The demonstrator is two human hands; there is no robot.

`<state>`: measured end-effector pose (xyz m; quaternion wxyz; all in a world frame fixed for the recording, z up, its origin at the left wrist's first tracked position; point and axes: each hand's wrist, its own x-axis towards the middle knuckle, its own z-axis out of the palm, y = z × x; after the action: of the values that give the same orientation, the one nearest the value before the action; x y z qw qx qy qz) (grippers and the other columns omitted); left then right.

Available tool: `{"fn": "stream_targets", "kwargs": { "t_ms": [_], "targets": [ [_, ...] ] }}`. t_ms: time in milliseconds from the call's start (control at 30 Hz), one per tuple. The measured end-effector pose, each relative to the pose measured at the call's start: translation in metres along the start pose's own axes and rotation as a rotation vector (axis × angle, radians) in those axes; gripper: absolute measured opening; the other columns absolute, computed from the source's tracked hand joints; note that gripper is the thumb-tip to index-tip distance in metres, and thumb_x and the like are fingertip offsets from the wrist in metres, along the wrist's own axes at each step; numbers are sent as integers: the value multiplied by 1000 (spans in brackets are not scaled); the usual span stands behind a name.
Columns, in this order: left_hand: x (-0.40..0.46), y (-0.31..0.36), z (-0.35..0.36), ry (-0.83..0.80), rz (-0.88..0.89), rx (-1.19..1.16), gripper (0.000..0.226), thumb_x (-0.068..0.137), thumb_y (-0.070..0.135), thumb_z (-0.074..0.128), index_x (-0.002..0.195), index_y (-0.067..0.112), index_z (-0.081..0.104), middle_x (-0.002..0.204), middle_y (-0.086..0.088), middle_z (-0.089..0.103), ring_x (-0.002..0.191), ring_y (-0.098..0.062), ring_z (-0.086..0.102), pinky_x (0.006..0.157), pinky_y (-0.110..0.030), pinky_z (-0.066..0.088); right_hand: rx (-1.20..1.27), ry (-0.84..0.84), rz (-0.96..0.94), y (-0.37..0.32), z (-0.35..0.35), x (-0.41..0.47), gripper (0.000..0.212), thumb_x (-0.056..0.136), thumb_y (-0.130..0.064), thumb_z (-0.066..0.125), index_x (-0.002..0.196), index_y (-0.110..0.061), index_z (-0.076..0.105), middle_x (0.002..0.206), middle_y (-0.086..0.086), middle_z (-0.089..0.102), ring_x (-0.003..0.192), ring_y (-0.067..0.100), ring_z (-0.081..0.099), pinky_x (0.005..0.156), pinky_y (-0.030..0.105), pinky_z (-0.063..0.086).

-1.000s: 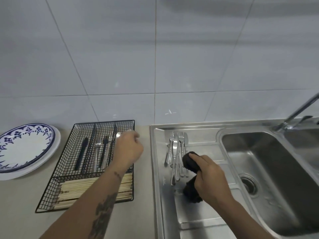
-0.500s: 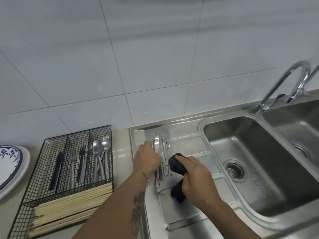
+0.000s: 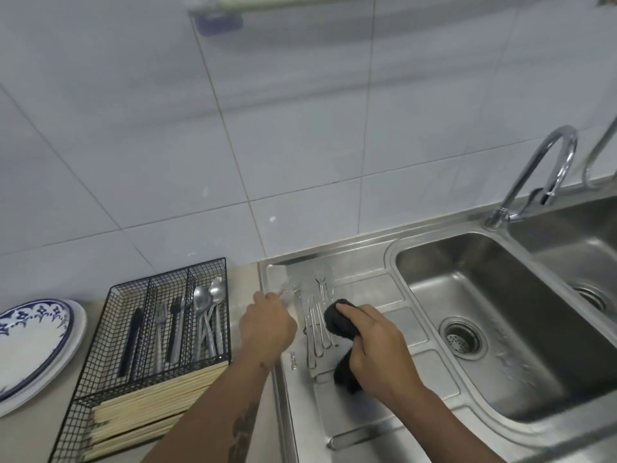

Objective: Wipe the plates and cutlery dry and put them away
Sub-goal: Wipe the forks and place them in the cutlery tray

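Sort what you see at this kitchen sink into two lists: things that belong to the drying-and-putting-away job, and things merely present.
Part of the job:
- left hand, lifting a blurred piece of cutlery
- right hand, gripping the dark cloth
- cutlery on the drainboard
- wire cutlery tray
- stacked plates

Merely present:
- tap
- sink basin
- chopsticks

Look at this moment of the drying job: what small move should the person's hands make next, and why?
Probably bring the piece pinched in the left hand over to the dark cloth and wipe it. The left hand seems to be lifting a blurred utensil from the wet cutlery lying on the drainboard, while the right hand grips the cloth right beside it. The wire tray already holds dried pieces.
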<state>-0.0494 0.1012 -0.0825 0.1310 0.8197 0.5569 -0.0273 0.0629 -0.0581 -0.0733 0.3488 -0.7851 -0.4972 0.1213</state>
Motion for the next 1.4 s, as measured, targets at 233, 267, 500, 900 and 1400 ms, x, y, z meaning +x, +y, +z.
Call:
{"fn": "stream_targets", "kwargs": {
  "t_ms": [233, 267, 500, 900, 1400],
  "targets": [
    [-57, 1, -47, 163, 268, 127, 22, 92, 16, 44, 104, 14, 62, 105, -2, 56, 91, -21, 58, 76, -32, 49, -68, 172, -94, -23, -30, 3, 59, 81, 6, 52, 133, -19, 58, 116, -2, 60, 99, 20, 57, 86, 35, 51],
    [-65, 6, -54, 187, 301, 117, 22, 92, 18, 45, 102, 14, 64, 102, -1, 56, 90, -21, 58, 76, -34, 50, -101, 204, -127, -27, -32, 4, 60, 78, 7, 55, 132, -17, 59, 114, 0, 61, 97, 22, 57, 82, 36, 52],
    [-106, 36, -96, 332, 413, -94, 16, 94, 32, 51, 93, 27, 66, 96, 7, 63, 92, -20, 59, 78, -34, 49, -332, 281, -359, -22, -38, -11, 63, 65, -1, 64, 126, -16, 62, 121, 0, 62, 108, 21, 57, 102, 44, 41],
    [-134, 46, -105, 308, 468, -219, 13, 94, 27, 53, 94, 27, 66, 96, 10, 60, 94, -19, 58, 81, -37, 49, -289, 354, -407, -44, -63, -38, 57, 77, -8, 34, 127, -15, 62, 127, 0, 61, 115, 20, 57, 104, 41, 40],
    [-147, 29, -90, 217, 493, -201, 26, 102, 26, 47, 113, 28, 71, 110, 10, 66, 106, -17, 59, 75, -27, 35, -373, 417, -124, -8, -88, -53, 65, 65, -1, 44, 126, -13, 64, 123, 7, 65, 119, 30, 58, 111, 51, 28]
  ]
}}
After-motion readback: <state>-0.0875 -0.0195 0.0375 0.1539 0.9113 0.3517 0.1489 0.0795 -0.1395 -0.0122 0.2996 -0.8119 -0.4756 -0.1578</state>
